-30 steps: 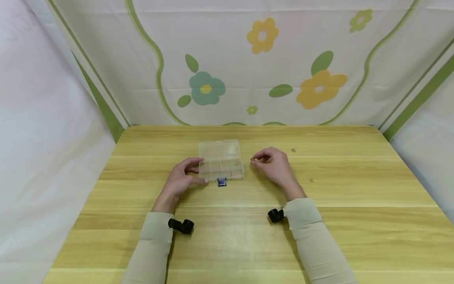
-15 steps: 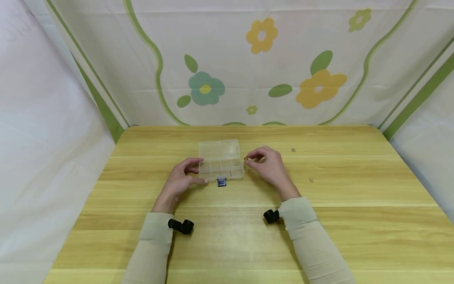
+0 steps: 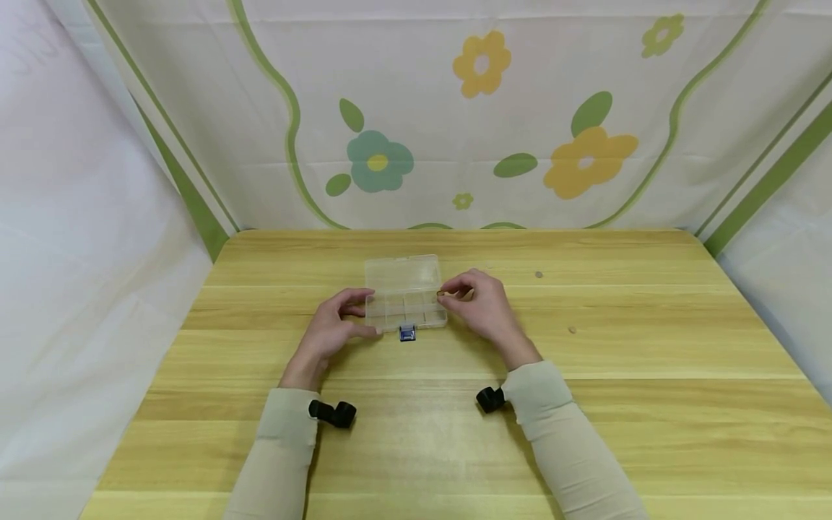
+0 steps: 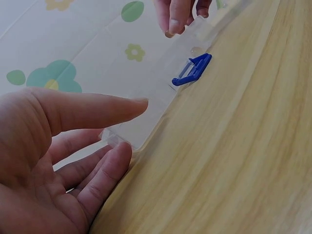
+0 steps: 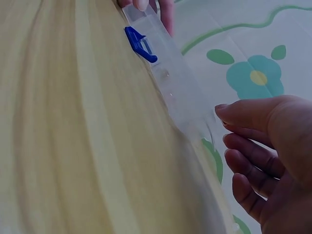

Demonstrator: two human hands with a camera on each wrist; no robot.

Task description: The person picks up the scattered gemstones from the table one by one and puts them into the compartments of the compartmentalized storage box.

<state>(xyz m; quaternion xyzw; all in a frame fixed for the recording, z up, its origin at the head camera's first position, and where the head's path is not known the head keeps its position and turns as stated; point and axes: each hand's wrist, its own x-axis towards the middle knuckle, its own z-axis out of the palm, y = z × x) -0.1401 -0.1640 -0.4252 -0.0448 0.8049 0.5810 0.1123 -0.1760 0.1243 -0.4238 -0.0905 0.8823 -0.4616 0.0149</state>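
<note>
A clear plastic compartment box [image 3: 395, 313] lies on the table with its lid [image 3: 403, 274] raised at the back. A blue latch [image 3: 407, 333] hangs from its front edge. My left hand [image 3: 330, 326] holds the box's left end, thumb at the front and fingers behind; the thumb [image 4: 105, 109] is stretched along the front in the left wrist view. Over the right end compartments, my right hand [image 3: 484, 307] pinches a small amber-brown piece [image 3: 440, 293] between thumb and forefinger. Its kind is too small to tell. Small clear round bits [image 5: 165, 74] show through the box wall.
Two small pebble-like pieces lie on the wooden table [image 3: 416, 448] to the right: a grey one [image 3: 539, 274] farther back and a tan one [image 3: 572, 330] nearer. A white cloth [image 3: 429, 130] with printed flowers hangs behind the table.
My right hand has moved left with the small amber-brown piece, from beside the box to over its right end. My left hand and the box have stayed put.
</note>
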